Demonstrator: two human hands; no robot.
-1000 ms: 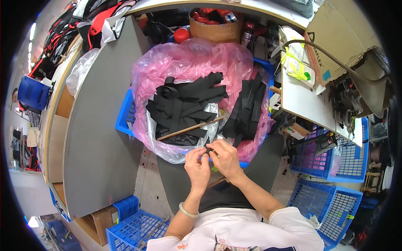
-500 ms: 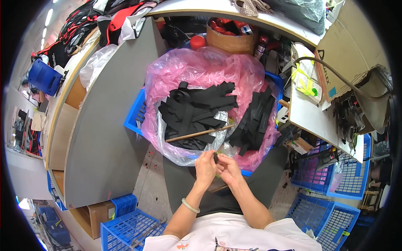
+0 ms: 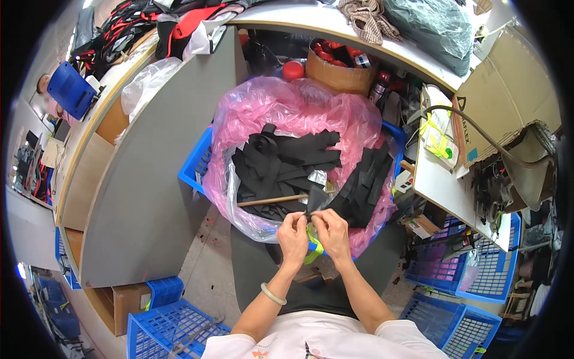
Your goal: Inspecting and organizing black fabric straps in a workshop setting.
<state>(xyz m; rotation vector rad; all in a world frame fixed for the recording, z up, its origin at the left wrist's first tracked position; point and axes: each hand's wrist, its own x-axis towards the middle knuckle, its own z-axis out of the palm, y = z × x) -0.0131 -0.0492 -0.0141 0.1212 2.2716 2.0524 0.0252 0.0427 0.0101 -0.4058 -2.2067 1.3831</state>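
Close together at the near side of the basket, my left hand (image 3: 293, 239) and my right hand (image 3: 333, 235) both pinch a black fabric strip (image 3: 317, 198). Its flat end sticks up above my fingertips; how it is folded between them is hidden. A yellow-green ribbon (image 3: 313, 256) hangs just below and between my hands; I cannot tell whether it joins the strip. Beyond lies a heap of black strips (image 3: 269, 167), with a second bundle of black strips (image 3: 366, 185) to its right. A thin wooden stick (image 3: 272, 200) rests across the heap's near side.
The strips lie in a blue basket (image 3: 192, 164) lined with pink plastic sheeting (image 3: 239, 110). A grey panel (image 3: 161, 179) stands on the left. Behind are a round cardboard tub (image 3: 341, 75) and a table edge; a white board (image 3: 445, 179) and blue crates (image 3: 490, 257) are at right.
The black piece, earlier small and dark between my fingers, now shows a broad end upright above them. My right hand has turned knuckles-up. The yellow-green ribbon now shows below my hands.
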